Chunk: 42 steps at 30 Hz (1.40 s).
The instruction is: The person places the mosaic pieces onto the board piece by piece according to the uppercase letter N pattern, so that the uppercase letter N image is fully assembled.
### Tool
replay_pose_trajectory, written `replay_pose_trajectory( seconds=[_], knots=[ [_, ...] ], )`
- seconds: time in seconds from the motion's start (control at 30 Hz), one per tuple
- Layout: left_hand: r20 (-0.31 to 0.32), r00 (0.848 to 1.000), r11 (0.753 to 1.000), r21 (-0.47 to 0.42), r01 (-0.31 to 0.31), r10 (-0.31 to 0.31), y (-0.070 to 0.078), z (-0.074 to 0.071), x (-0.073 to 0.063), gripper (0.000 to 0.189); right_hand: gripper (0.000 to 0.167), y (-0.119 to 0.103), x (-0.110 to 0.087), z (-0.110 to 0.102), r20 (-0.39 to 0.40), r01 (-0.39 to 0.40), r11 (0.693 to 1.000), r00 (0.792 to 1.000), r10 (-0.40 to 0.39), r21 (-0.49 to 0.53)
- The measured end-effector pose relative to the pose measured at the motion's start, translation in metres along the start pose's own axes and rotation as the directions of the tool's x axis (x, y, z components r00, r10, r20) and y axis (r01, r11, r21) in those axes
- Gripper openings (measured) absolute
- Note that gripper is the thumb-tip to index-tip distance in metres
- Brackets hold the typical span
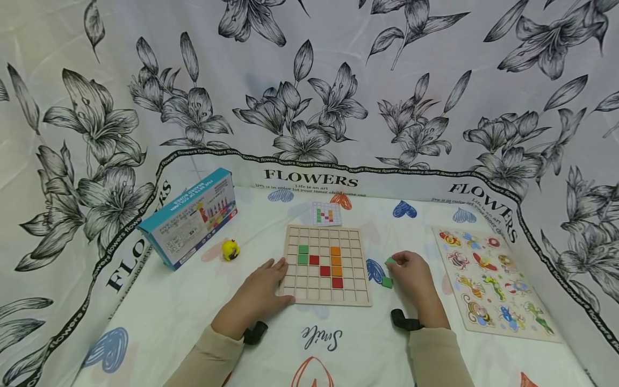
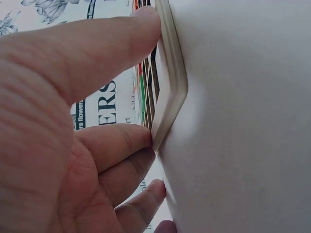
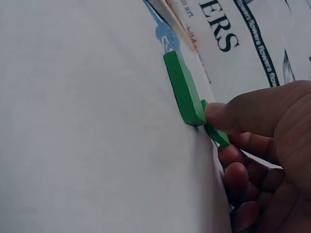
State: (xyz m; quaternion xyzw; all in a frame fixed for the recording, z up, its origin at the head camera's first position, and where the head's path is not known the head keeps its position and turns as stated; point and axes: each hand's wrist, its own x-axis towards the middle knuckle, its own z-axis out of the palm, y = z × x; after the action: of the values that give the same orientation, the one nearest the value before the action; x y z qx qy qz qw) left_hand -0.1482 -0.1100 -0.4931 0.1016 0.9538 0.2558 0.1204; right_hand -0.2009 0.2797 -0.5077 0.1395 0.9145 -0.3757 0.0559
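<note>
A square wooden grid board (image 1: 309, 295) lies in the middle of the table, with green, red and orange tiles in some of its cells. My left hand (image 1: 261, 287) touches the board's near left corner, thumb at the front edge and fairly straight fingers along the left side; the left wrist view shows these fingertips (image 2: 141, 133) right at the rim. To the right of the board, my right hand (image 1: 412, 277) pinches a small green tile (image 3: 216, 134) between thumb and forefinger. A second green tile (image 3: 183, 90) lies on the cloth beside it.
A small pattern card (image 1: 326, 214) lies behind the board. At the left are a blue and white box (image 1: 193, 226) and a small yellow toy (image 1: 230, 250). An insect puzzle board (image 1: 493, 285) lies at the right. A flower-print cloth (image 1: 309, 123) hangs behind.
</note>
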Motion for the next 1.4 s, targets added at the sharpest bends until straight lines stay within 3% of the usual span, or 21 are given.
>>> replay_pose_trajectory(
  seconds=[0.27, 0.4, 0.47, 0.6, 0.73, 0.87, 1.17, 1.4],
  knots=[
    [-0.001, 1.000, 1.000, 0.003, 0.005, -0.005, -0.001, -0.001, -0.001, 0.089, 0.023, -0.013, -0.004, 0.006, -0.064, 0.035, 0.998, 0.997, -0.032, 0.056],
    [0.000, 1.000, 1.000, 0.003, 0.001, -0.001, -0.002, -0.001, 0.000, 0.089, 0.016, -0.047, -0.014, 0.025, -0.061, 0.164, 0.982, 0.985, -0.159, 0.092],
    [0.002, 1.000, 1.000, 0.002, -0.004, 0.004, -0.003, -0.001, 0.000, 0.089, 0.011, -0.068, -0.021, 0.041, -0.022, 0.250, 0.963, 0.968, -0.249, 0.106],
    [0.001, 1.000, 1.000, -0.003, -0.022, 0.022, -0.005, -0.001, 0.000, 0.088, 0.006, -0.101, -0.032, 0.074, 0.099, 0.382, 0.915, 0.913, -0.395, 0.129],
    [-0.012, 0.999, 0.999, 0.001, -0.039, 0.039, -0.007, 0.001, 0.002, 0.088, 0.005, -0.124, -0.035, 0.100, 0.188, 0.476, 0.872, 0.852, -0.489, 0.112],
    [-0.018, 0.999, 0.999, 0.005, -0.049, 0.049, -0.006, 0.001, 0.002, 0.087, 0.003, -0.135, -0.033, 0.114, 0.216, 0.528, 0.847, 0.821, -0.529, 0.064],
    [-0.019, 0.999, 0.999, 0.011, -0.050, 0.050, -0.005, 0.000, 0.002, 0.088, 0.004, -0.139, -0.031, 0.121, 0.226, 0.527, 0.850, 0.830, -0.509, -0.022],
    [-0.019, 0.998, 0.999, 0.011, -0.052, 0.052, -0.005, 0.000, 0.002, 0.088, 0.002, -0.137, -0.036, 0.119, 0.293, 0.523, 0.852, 0.815, -0.500, 0.001]
  ],
)
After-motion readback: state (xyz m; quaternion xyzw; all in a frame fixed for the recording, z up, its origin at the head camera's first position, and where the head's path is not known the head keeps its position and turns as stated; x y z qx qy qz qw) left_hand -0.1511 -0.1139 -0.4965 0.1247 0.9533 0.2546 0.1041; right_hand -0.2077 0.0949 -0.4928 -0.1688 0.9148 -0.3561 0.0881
